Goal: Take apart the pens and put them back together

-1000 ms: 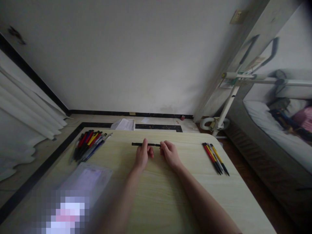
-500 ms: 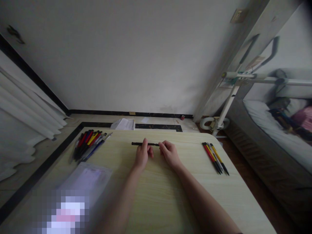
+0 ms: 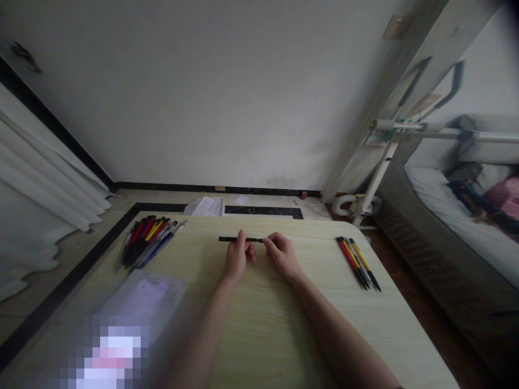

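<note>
A slim black pen lies level across both hands, near the far edge of the table. My left hand is closed round its middle, thumb on top. At the pen's right end, the thumb and fingers of my right hand pinch the tip, whose detail is too small to make out. To the left is a heap of pens in black, red, yellow, blue and clear. On the right, several red, yellow and grey pens with black ends lie side by side.
A clear plastic pouch lies on the pale wooden table at the left, partly covered by a pixelated patch. Beyond the table are a white wall and papers on the floor. A white metal frame stands at the right.
Almost nothing differs. The fingers of my right hand have shifted very slightly left along the pen's end; my left hand keeps its hold.
</note>
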The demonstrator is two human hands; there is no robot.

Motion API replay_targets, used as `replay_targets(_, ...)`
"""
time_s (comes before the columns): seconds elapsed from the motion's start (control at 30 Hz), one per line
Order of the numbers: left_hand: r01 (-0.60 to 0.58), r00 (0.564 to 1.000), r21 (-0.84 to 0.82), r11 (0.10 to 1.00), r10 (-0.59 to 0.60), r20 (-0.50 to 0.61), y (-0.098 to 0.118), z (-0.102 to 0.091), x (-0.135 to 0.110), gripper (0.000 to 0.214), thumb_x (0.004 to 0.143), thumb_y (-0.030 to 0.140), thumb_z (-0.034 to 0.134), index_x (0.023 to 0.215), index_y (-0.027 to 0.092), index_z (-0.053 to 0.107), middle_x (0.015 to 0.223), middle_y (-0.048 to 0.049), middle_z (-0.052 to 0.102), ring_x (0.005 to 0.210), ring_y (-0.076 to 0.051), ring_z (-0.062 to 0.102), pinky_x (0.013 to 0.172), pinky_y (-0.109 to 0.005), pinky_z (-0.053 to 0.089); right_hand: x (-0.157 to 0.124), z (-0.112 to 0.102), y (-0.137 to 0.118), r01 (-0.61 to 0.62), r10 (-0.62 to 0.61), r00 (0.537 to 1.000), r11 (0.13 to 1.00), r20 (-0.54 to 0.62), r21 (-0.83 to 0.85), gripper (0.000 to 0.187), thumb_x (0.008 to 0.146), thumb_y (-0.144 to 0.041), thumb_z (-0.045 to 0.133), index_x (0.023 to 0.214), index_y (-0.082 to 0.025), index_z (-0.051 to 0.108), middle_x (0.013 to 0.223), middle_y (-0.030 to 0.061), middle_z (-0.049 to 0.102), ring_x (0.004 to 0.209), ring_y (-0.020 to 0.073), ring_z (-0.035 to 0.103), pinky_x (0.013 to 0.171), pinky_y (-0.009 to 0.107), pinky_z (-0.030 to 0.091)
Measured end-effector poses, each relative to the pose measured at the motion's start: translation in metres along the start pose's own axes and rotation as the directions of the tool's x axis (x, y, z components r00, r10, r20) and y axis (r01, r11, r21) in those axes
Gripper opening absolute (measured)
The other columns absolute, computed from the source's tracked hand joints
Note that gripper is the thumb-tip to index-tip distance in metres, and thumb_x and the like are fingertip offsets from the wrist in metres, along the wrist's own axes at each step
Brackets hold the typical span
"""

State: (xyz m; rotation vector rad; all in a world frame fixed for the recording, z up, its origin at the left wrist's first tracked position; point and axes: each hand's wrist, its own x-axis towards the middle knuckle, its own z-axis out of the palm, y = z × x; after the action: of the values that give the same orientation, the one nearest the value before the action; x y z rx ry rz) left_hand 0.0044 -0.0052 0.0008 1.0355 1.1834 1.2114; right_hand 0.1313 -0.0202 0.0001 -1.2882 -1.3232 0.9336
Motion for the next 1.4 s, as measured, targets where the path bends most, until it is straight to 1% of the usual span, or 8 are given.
replay_targets(0.13, 0.005, 1.000, -0.009, 1.000, -0.005, -0.004, 0.0001, 0.0003, -0.0003, 0.051, 0.075, 0.057, 0.034, 0.041, 0.019, 0.038, 0.035, -0.0009, 0.045, 0.035, -0.011, 0.044, 0.040, -0.023, 0.034, 0.0001, 0.0004, -0.0009, 0.002, -0.002, 1.000, 1.000, -0.004, 0.008, 0.029, 0.077, -0.044, 0.048, 0.069, -0.017, 0.051, 0.049, -0.0031, 0.046, 0.045, 0.0094, 0.041, 0.044, 0.020, 0.032)
replay_targets(0.4, 0.014, 1.000, -0.016, 1.000, -0.014, -0.003, 0.0010, 0.0002, -0.0011, 0.051, 0.075, 0.058, 0.034, 0.041, 0.019, 0.038, 0.035, -0.0015, 0.045, 0.036, -0.011, 0.044, 0.041, -0.023, 0.034, 0.0008, 0.0010, -0.0031, -0.020, 0.019, 1.000, 0.999, -0.020, -0.027, 0.039, 0.080, -0.049, 0.041, 0.061, -0.017, 0.052, 0.047, -0.0013, 0.048, 0.044, 0.0101, 0.042, 0.043, 0.021, 0.033)
replay_targets(0.5, 0.003, 1.000, -0.010, 1.000, -0.003, 0.006, 0.0010, -0.0004, -0.0014, 0.051, 0.075, 0.058, 0.034, 0.041, 0.019, 0.038, 0.036, -0.0014, 0.046, 0.036, -0.012, 0.045, 0.041, -0.023, 0.035, 0.0010, 0.0014, -0.0027, -0.034, 0.033, 0.999, 0.999, -0.018, -0.030, 0.041, 0.080, -0.049, 0.040, 0.056, -0.017, 0.050, 0.046, -0.0009, 0.048, 0.044, 0.0101, 0.043, 0.044, 0.021, 0.034)
replay_targets(0.63, 0.006, 1.000, -0.003, 1.000, -0.006, 0.002, 0.0014, -0.0002, -0.0014, 0.051, 0.075, 0.058, 0.034, 0.042, 0.020, 0.037, 0.035, -0.0009, 0.046, 0.035, -0.011, 0.045, 0.041, -0.024, 0.035, 0.0012, 0.0013, -0.0033, -0.014, 0.014, 1.000, 0.999, -0.014, -0.034, 0.040, 0.079, -0.047, 0.042, 0.053, -0.017, 0.048, 0.046, -0.0012, 0.047, 0.044, 0.0097, 0.042, 0.044, 0.021, 0.033)
replay_targets(0.83, 0.008, 1.000, -0.010, 1.000, -0.009, -0.012, 0.0015, 0.0007, -0.0012, 0.050, 0.074, 0.058, 0.035, 0.042, 0.020, 0.037, 0.035, -0.0004, 0.045, 0.035, -0.011, 0.044, 0.041, -0.024, 0.034, 0.0008, -0.0002, -0.0042, -0.013, 0.013, 1.000, 1.000, 0.006, 0.000, 0.034, 0.077, -0.046, 0.046, 0.060, -0.017, 0.050, 0.047, -0.0022, 0.047, 0.044, 0.0098, 0.042, 0.044, 0.021, 0.033)
replay_targets(1.07, -0.015, 1.000, -0.014, 1.000, 0.015, 0.006, 0.0000, -0.0005, -0.0001, 0.050, 0.074, 0.058, 0.035, 0.041, 0.020, 0.037, 0.035, -0.0005, 0.045, 0.034, -0.011, 0.045, 0.041, -0.024, 0.035, 0.0004, -0.0011, -0.0048, -0.021, 0.020, 1.000, 0.998, 0.011, 0.059, 0.027, 0.074, -0.043, 0.052, 0.067, -0.017, 0.051, 0.049, -0.0034, 0.047, 0.044, 0.0093, 0.041, 0.043, 0.021, 0.032)
replay_targets(1.23, -0.005, 1.000, -0.030, 1.000, 0.006, 0.003, 0.0001, -0.0010, -0.0003, 0.049, 0.073, 0.058, 0.037, 0.042, 0.020, 0.037, 0.035, -0.0006, 0.045, 0.035, -0.012, 0.045, 0.041, -0.024, 0.035, 0.0006, -0.0004, -0.0046, -0.036, 0.034, 0.999, 0.996, 0.018, 0.078, 0.025, 0.073, -0.041, 0.053, 0.069, -0.017, 0.052, 0.050, -0.0034, 0.047, 0.045, 0.0094, 0.042, 0.043, 0.021, 0.032)
replay_targets(1.4, 0.008, 0.999, -0.084, 0.996, -0.003, 0.052, -0.0004, -0.0024, 0.0000, 0.048, 0.074, 0.058, 0.037, 0.044, 0.019, 0.035, 0.038, 0.0005, 0.045, 0.036, -0.011, 0.045, 0.042, -0.024, 0.035, 0.0012, -0.0009, -0.0060, -0.036, 0.035, 0.999, 0.992, 0.010, 0.124, 0.024, 0.071, -0.040, 0.056, 0.070, -0.016, 0.053, 0.051, -0.0037, 0.048, 0.044, 0.0087, 0.042, 0.042, 0.020, 0.032)
